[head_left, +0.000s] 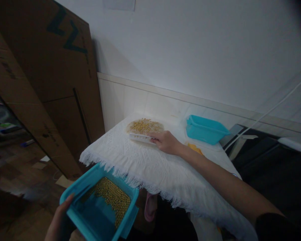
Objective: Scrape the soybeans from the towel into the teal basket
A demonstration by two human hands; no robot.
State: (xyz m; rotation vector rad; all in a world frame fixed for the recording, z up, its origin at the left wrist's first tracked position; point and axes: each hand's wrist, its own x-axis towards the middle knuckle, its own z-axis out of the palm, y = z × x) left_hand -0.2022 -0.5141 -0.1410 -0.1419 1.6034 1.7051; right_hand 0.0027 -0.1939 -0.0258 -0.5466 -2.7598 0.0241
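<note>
My left hand (59, 221) grips the near left rim of a blue plastic basin (97, 216), held tilted just below the table's front edge. Yellow soybeans (112, 194) lie along its far and right side. Over the table, my right hand (167, 142) pinches one end of a white flat strip (140, 138) with small marks on it; its exact kind is unclear. The strip stands on edge at the near side of a spread of loose soybeans (141, 125). These beans rest on a white fringed tablecloth (120, 155).
A second blue basin (207, 130) stands at the table's back right, with a yellow-orange item (195, 148) near it. Tall cardboard boxes (62, 70) rise on the left. A white cable (263, 115) crosses at right. Below is a pink slipper (150, 207).
</note>
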